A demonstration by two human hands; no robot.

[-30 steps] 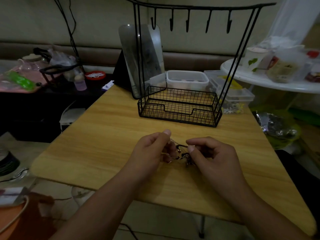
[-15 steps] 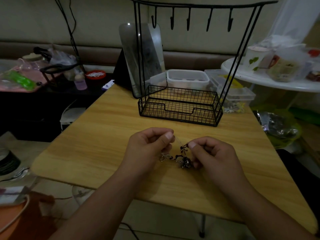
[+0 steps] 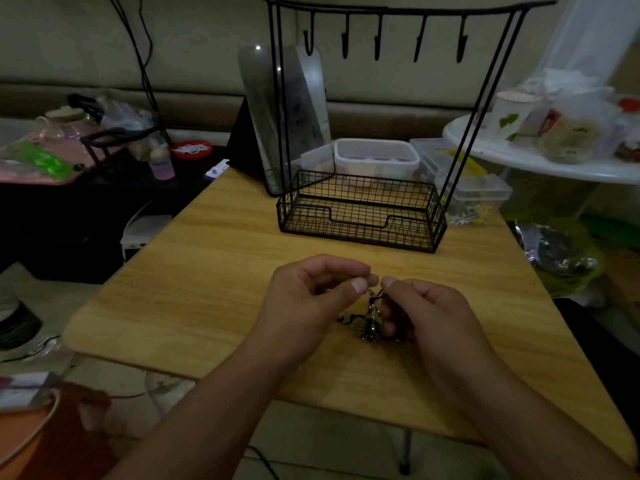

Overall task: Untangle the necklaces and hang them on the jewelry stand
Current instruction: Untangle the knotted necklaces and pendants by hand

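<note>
**newbie_q:** ok headcount pls, what's actually on there?

**wirefan:** one wooden table [image 3: 214,271]. one black jewelry stand [image 3: 360,209] at 12 o'clock, five hooks [image 3: 377,39] on its top bar, one mesh basket at its base. two hands, left hand [image 3: 311,306] and right hand [image 3: 433,317]. one tangled clump of necklaces [image 3: 369,323] between them, can't tell how many chains. three clear plastic boxes [image 3: 377,157] behind the stand, and one mirror [image 3: 287,109] at 11.
</note>
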